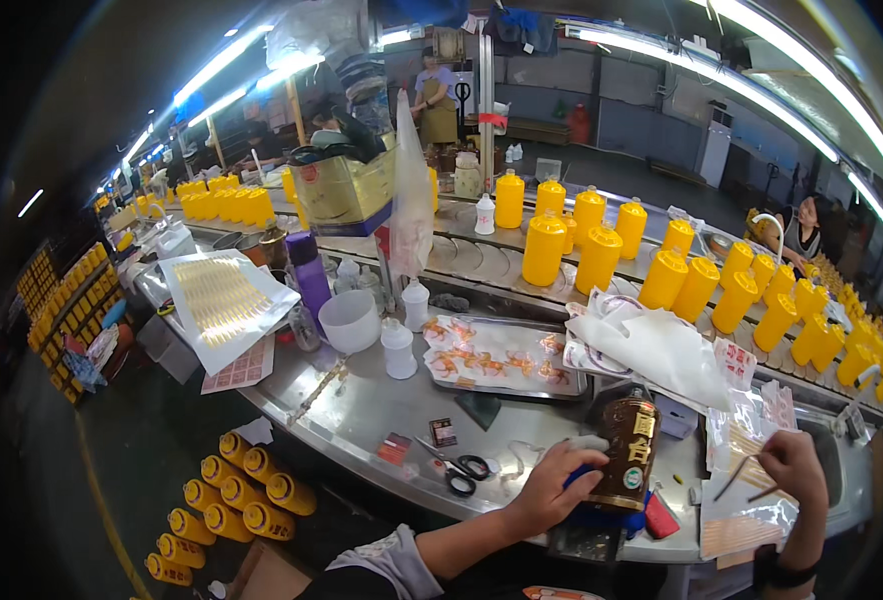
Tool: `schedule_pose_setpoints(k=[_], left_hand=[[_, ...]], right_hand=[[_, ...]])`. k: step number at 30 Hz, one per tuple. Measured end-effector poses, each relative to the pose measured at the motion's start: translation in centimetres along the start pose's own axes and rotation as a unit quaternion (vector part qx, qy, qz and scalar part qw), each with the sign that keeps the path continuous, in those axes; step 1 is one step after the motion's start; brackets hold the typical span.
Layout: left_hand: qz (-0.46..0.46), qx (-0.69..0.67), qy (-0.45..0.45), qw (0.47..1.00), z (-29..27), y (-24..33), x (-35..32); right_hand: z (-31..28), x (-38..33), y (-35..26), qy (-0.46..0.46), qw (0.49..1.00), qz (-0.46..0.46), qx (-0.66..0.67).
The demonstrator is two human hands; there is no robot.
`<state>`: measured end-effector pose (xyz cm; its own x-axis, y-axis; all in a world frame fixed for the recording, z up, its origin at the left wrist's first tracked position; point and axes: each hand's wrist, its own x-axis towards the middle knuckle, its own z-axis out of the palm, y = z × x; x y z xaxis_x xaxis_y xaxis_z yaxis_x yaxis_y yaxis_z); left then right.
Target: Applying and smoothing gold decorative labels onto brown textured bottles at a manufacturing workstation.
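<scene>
A glossy brown bottle [625, 450] with gold lettering stands slightly tilted at the near edge of the metal bench, with blue material around its base. My left hand [553, 482] is closed against the bottle's left side, steadying it; something pale covers a fingertip and a blue piece shows by the thumb. To the right, my right hand [793, 466] pinches bent tweezers [739, 472], their tips spread above a sheet of thin gold strips [746, 525]. Black-handled scissors [461, 473] lie left of the bottle, near a small dark label card [443, 432].
Behind the bottle are a tray of red-gold decorations [501, 358] and crumpled white plastic [651, 345]. Yellow bottles [544, 250] line the conveyor beyond. A white bowl [350, 321] and purple flask [308, 275] stand left. More yellow bottles [226, 522] stand low at left. Other people work farther back.
</scene>
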<state>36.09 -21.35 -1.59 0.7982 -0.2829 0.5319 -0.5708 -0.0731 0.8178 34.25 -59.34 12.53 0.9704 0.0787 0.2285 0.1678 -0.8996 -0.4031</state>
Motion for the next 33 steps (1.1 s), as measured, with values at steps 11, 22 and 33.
schedule_pose_setpoints(k=[11, 22, 33], left_hand=[[-0.073, -0.326, -0.311, 0.890, -3.2, 1.8, 5.4], [-0.232, -0.301, -0.303, 0.874, -2.3, 3.9, 3.1], [0.021, 0.008, -0.123, 0.992, 1.8, 6.0, 4.0]], right_hand=[[6.6, 1.1, -18.7, -0.094, 0.971, -0.195, 0.106], [7.1, -1.3, -12.1, -0.168, 0.946, -0.142, 0.238], [7.3, -2.7, -6.9, -0.171, 0.932, -0.108, 0.301]])
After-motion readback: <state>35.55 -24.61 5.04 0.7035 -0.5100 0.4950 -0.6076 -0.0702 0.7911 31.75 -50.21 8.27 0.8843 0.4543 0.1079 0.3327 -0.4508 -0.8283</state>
